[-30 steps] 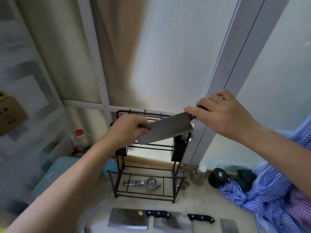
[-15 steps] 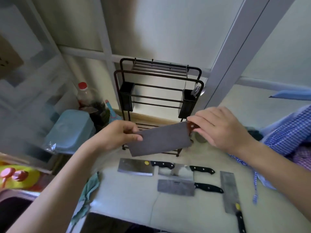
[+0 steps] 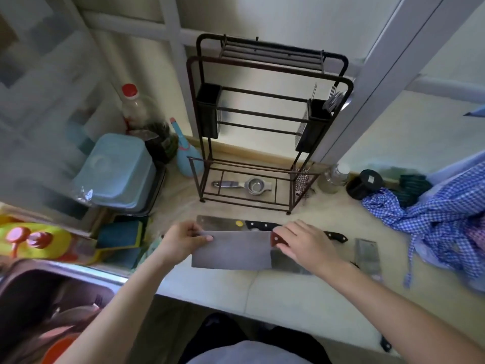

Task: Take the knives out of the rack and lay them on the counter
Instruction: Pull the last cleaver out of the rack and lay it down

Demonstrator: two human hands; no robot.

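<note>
Fingers [image 3: 203, 235] of the left hand [image 3: 181, 240] pinch the broad grey steel cleaver [image 3: 232, 249] at its blade tip; right hand [image 3: 305, 244] clasps its reddish handle, lower centre of frame, over the pale counter [image 3: 275, 292]. Judged heavy, rigid, sharp-edged: hold handle and spine.

My left hand [image 3: 183, 241] and right hand [image 3: 304, 243] are bare, no rings or watch, forearms unsleeved. Below, I wear a pale grey top [image 3: 246, 354] over dark trousers [image 3: 217, 329].
</note>
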